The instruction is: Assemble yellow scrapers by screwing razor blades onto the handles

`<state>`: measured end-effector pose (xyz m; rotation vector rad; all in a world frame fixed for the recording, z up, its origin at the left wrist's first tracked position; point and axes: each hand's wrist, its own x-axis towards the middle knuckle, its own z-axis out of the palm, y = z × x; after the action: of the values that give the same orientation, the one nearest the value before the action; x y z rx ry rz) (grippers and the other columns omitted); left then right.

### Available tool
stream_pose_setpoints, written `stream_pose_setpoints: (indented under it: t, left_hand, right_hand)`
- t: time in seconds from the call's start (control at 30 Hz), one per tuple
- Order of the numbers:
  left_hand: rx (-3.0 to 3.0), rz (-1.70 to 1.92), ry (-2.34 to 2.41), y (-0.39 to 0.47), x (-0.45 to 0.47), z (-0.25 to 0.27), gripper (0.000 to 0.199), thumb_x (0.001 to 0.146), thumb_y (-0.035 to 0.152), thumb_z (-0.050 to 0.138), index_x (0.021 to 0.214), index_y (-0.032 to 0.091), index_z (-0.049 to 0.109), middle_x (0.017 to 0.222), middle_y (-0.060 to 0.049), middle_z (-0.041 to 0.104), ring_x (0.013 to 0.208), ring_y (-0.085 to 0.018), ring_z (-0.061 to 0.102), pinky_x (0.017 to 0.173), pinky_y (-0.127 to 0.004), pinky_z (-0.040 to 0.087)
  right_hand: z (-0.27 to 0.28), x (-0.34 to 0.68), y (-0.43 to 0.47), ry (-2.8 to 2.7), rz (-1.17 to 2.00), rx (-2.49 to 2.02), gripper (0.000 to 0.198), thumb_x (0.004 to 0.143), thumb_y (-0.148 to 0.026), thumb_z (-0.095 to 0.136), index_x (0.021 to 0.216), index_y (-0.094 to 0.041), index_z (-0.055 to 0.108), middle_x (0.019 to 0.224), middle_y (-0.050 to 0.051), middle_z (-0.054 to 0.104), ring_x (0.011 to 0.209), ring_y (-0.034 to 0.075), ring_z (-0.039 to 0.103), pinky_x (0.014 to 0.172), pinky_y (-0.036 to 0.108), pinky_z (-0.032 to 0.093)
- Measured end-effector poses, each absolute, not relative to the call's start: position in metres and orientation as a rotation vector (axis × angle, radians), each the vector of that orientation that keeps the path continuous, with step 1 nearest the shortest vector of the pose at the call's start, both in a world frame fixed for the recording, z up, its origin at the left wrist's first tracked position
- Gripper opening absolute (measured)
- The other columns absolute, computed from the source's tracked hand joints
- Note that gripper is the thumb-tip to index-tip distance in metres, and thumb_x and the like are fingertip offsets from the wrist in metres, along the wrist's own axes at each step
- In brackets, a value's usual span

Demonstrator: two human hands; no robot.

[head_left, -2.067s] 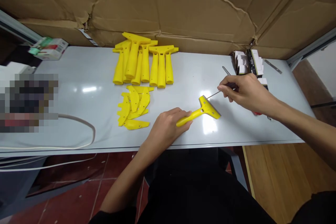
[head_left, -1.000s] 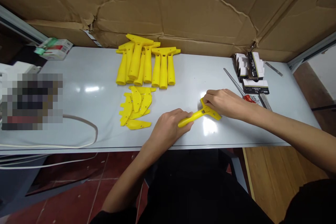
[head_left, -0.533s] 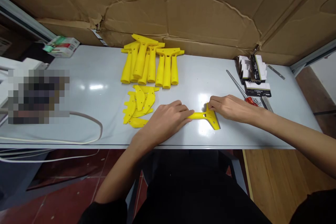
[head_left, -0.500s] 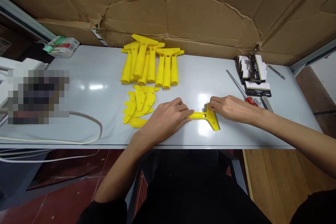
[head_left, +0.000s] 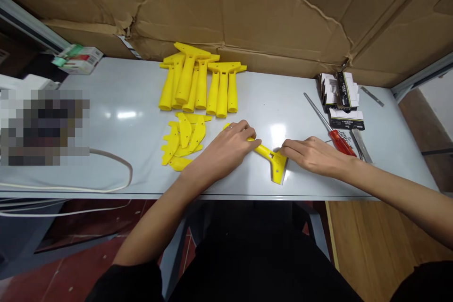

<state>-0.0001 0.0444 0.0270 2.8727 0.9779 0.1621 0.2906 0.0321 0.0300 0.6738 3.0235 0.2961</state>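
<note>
A yellow scraper [head_left: 278, 168] lies aslant over the table, its wide head toward the lower right with a thin blade edge along it and a screw in its face. My left hand [head_left: 231, 144] is closed round its handle, the handle's end showing past the knuckles. At the upper corner of the head, my right hand [head_left: 307, 153] has its fingers pinched together on the scraper; the fingertips are partly hidden. Left of my left hand lies a pile of flat yellow plates [head_left: 186, 134]. Behind it, several yellow scraper handles [head_left: 193, 78] are stacked.
Right of my right hand lie a red-handled screwdriver [head_left: 341, 142], loose screws [head_left: 345, 136] and metal blades [head_left: 361, 146]. Small black-and-white boxes [head_left: 345, 92] stand behind them. A white cable [head_left: 130, 170] loops at left. Cardboard [head_left: 226, 14] lines the table's back.
The scraper has swung round, its handle end going away from me and its head coming nearer. My left hand moved slightly up with it; my right hand shifted slightly lower.
</note>
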Motion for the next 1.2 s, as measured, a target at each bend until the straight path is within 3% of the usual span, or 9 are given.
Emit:
stream_pose_setpoints:
  t: [0.17,0.33,0.53,0.63,0.83,0.93,1.0,1.1,1.2]
  left_hand:
    - [2.896,0.141,0.990,0.049,0.002,0.029,0.025,0.105,0.010,0.052,0.117,0.016,0.073,0.113,-0.011,0.068,0.114,-0.027,0.056,0.097,-0.039,0.052]
    - [2.976,0.153,1.022,0.052,0.011,0.023,0.025,0.105,0.007,0.049,0.117,0.011,0.071,0.121,-0.015,0.066,0.132,-0.031,0.051,0.108,-0.044,0.052]
    - [2.986,0.326,0.976,0.053,0.023,0.010,0.032,0.107,0.007,0.040,0.107,0.008,0.072,0.124,-0.019,0.063,0.138,-0.031,0.050,0.119,-0.048,0.048]
    - [2.966,0.361,0.935,0.055,0.024,0.006,0.033,0.107,0.007,0.039,0.104,0.010,0.072,0.123,-0.017,0.062,0.145,-0.031,0.046,0.119,-0.045,0.050]
    - [2.922,0.384,0.925,0.054,0.021,0.003,0.033,0.109,0.012,0.040,0.105,0.012,0.073,0.115,-0.012,0.062,0.128,-0.027,0.057,0.121,-0.049,0.049]
    - [2.936,0.378,0.945,0.053,0.020,0.001,0.031,0.108,0.010,0.042,0.108,0.012,0.073,0.115,-0.012,0.063,0.131,-0.028,0.057,0.123,-0.052,0.047]
    - [2.944,0.391,0.954,0.051,0.020,0.000,0.031,0.107,0.008,0.043,0.107,0.010,0.073,0.115,-0.013,0.064,0.130,-0.029,0.058,0.124,-0.054,0.047]
    - [2.906,0.457,0.963,0.049,0.020,-0.001,0.032,0.106,0.006,0.042,0.107,0.010,0.074,0.115,-0.015,0.066,0.129,-0.028,0.059,0.122,-0.055,0.049]
    - [2.877,0.498,0.995,0.047,0.020,-0.003,0.035,0.107,0.005,0.040,0.107,0.009,0.075,0.114,-0.015,0.067,0.128,-0.028,0.059,0.121,-0.054,0.050]
  right_hand:
    - [0.023,0.292,0.032,3.065,0.439,0.674,0.032,0.103,0.001,0.033,0.122,-0.009,0.056,0.101,0.007,0.067,0.067,0.009,0.051,0.055,0.031,0.019]
    - [0.016,0.292,0.030,3.056,0.628,0.551,0.023,0.103,-0.001,0.036,0.115,-0.010,0.054,0.095,0.006,0.064,0.070,0.010,0.052,0.054,0.031,0.024]
    - [0.020,0.284,0.026,3.093,0.887,0.191,0.012,0.100,-0.009,0.049,0.097,-0.013,0.059,0.095,0.006,0.066,0.071,0.010,0.053,0.053,0.028,0.031]
    - [0.018,0.283,0.026,3.200,0.845,0.055,0.011,0.100,-0.010,0.051,0.095,-0.012,0.060,0.098,0.007,0.068,0.071,0.011,0.056,0.053,0.026,0.036]
    - [0.015,0.289,0.023,3.255,0.241,0.785,0.031,0.103,-0.005,0.042,0.129,-0.011,0.059,0.114,0.010,0.070,0.079,0.011,0.066,0.062,0.026,0.052]
    - [0.037,0.295,0.019,3.197,-0.215,1.291,0.034,0.106,-0.011,0.040,0.135,-0.015,0.057,0.124,0.010,0.071,0.096,0.013,0.072,0.076,0.027,0.060]
    - [0.058,0.300,0.015,3.158,-0.347,1.557,0.032,0.109,-0.017,0.044,0.137,-0.019,0.059,0.125,0.008,0.074,0.104,0.014,0.074,0.084,0.028,0.061]
    - [0.077,0.303,0.002,3.250,-0.190,1.783,0.023,0.108,-0.028,0.053,0.122,-0.024,0.070,0.107,0.005,0.078,0.085,0.015,0.072,0.075,0.031,0.056]
    - [0.064,0.297,-0.012,3.417,-0.453,2.104,0.022,0.109,-0.030,0.051,0.103,-0.023,0.071,0.088,0.004,0.076,0.061,0.012,0.063,0.054,0.029,0.047]
